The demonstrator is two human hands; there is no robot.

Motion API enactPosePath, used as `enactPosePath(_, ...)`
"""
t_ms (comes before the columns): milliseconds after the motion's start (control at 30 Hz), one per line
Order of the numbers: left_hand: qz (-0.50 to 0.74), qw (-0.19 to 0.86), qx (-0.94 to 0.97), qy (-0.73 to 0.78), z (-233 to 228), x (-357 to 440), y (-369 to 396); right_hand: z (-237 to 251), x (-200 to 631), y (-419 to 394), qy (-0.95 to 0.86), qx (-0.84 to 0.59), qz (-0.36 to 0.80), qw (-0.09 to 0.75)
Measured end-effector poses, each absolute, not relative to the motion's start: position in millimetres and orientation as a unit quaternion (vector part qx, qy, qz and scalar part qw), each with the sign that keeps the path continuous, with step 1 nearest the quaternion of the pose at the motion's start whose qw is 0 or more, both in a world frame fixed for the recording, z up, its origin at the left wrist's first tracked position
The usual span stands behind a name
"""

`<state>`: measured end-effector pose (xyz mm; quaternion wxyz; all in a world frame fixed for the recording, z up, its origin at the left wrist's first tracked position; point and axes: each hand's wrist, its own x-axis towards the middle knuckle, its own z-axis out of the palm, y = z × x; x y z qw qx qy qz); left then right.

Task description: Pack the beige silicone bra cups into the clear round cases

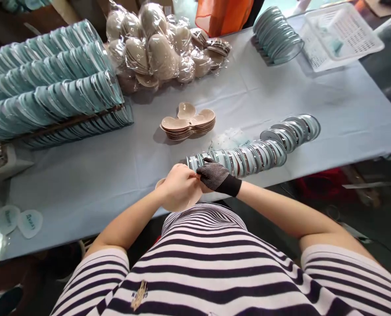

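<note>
Close to my body, at the table's near edge, my bare left hand (179, 179) is closed on a beige lobed dish (186, 202). The hand covers much of the dish. My right hand (214, 176) wears a dark dotted glove. Its fingers are pinched together beside the left fingertips, over the dish; what they grip is too small to make out. Just beyond both hands lies a row of clear round discs with pale teal edges (248, 159). Farther off stands a stack of beige three-lobed dishes (189, 123).
Long rows of teal-edged discs (57, 96) fill the left back. Plastic-wrapped beige dishes (162, 52) are heaped at the back. A disc stack (277, 37) and white basket (353, 39) stand back right. Small clear packets (230, 138) and two pale labels (30, 223) lie on the table.
</note>
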<state>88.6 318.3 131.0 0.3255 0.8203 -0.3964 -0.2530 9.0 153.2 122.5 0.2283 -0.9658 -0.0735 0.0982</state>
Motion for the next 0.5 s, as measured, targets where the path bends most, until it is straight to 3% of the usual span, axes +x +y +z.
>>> enactPosePath(100, -0.314, 0.312, 0.800, -0.406, 111.3, 77.7, 317.4, 110.1, -3.4, 160.1, 0.000, -0.974, 0.083, 0.209)
enactPosePath(300, -0.419, 0.394, 0.728, -0.373, 100.3, 74.1, 299.8, 129.7, -8.9, 124.5, 0.079, -0.972, 0.105, 0.193)
enactPosePath(400, -0.442, 0.354, 0.689, -0.452, 104.2, 72.3, 291.5, 143.2, -12.4, 107.8, 0.040, -0.951, 0.188, 0.243)
enactPosePath(500, -0.476, 0.330, 0.648, -0.495, 110.8, 71.0, 288.4, 143.8, -20.5, 102.3, -0.037, -0.895, 0.275, 0.349)
